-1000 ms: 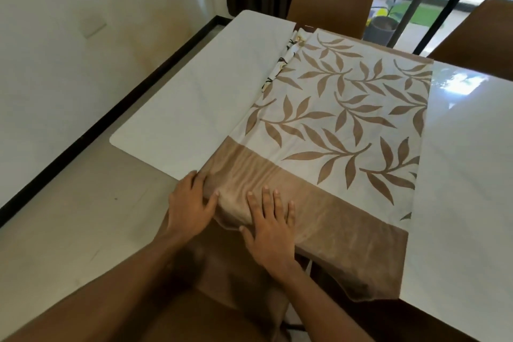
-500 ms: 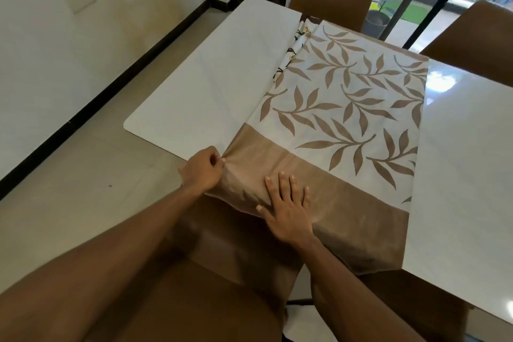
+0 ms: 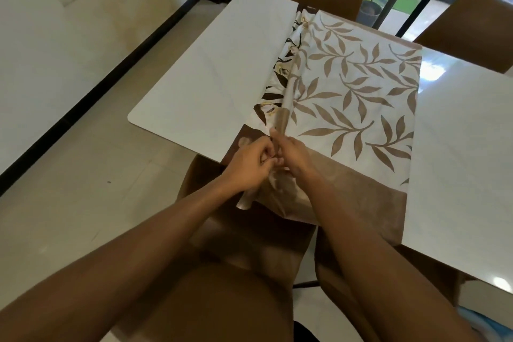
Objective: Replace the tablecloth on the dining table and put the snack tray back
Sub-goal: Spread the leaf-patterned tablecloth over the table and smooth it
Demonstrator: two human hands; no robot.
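Two-handed, pinching a raised fold of the tablecloth (image 3: 358, 86) at the near edge of the table (image 3: 211, 69), using left hand (image 3: 249, 166) and right hand (image 3: 294, 155), fingers curled tight. Lying folded across the glossy white top; showing soft fabric, tan leaves, brown border.

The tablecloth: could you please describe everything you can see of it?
The tablecloth is folded fabric, cream with tan leaf print and a broad brown border. It lies as a strip across the white table, its border end drooping over the near edge. Along its left edge a darker-printed layer shows. The left hand and right hand pinch that edge's near end.
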